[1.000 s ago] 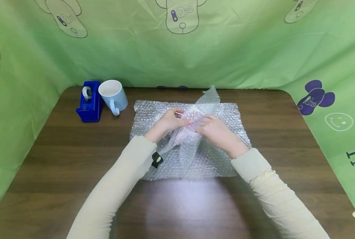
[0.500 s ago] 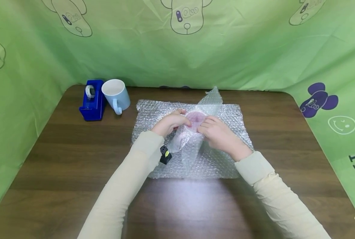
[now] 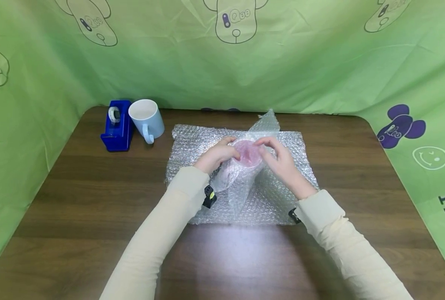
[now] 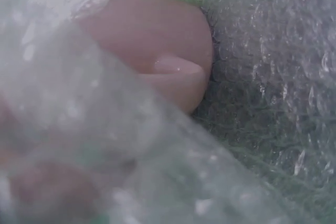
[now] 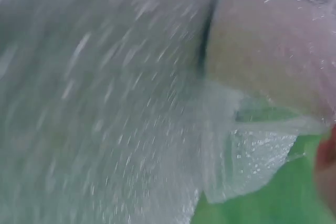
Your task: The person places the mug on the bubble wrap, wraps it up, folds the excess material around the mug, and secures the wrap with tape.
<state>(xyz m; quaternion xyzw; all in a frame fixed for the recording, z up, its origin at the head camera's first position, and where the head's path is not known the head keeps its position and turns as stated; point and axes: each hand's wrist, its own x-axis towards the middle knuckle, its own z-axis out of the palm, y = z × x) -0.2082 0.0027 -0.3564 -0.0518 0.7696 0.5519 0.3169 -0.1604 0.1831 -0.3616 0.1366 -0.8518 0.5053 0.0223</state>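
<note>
A pink mug (image 3: 247, 153) stands upright on the bubble wrap (image 3: 282, 204), with flaps of wrap folded around and partly over it. Its handle (image 4: 178, 69) shows beside a loose flap in the left wrist view. My left hand (image 3: 216, 156) grips the wrapped mug at its left side, thumb at the rim. At the opposite side of the rim is my right hand (image 3: 280, 160), its index finger bent and its thumb a little apart from it. The right wrist view is blurred, with the wrapped mug (image 5: 268, 51) at upper right and a fingertip at the edge.
A light blue mug (image 3: 147, 121) stands at the back left, beside a blue tape dispenser (image 3: 117, 129). All rest on a dark wooden table (image 3: 95, 200). A green printed cloth (image 3: 170, 62) surrounds the back and sides.
My right hand has come off the wrap it pressed at the rim, its fingers uncurling and lifting. The mug's opening shows more clearly. The left hand shifted slightly, then stayed on the mug.
</note>
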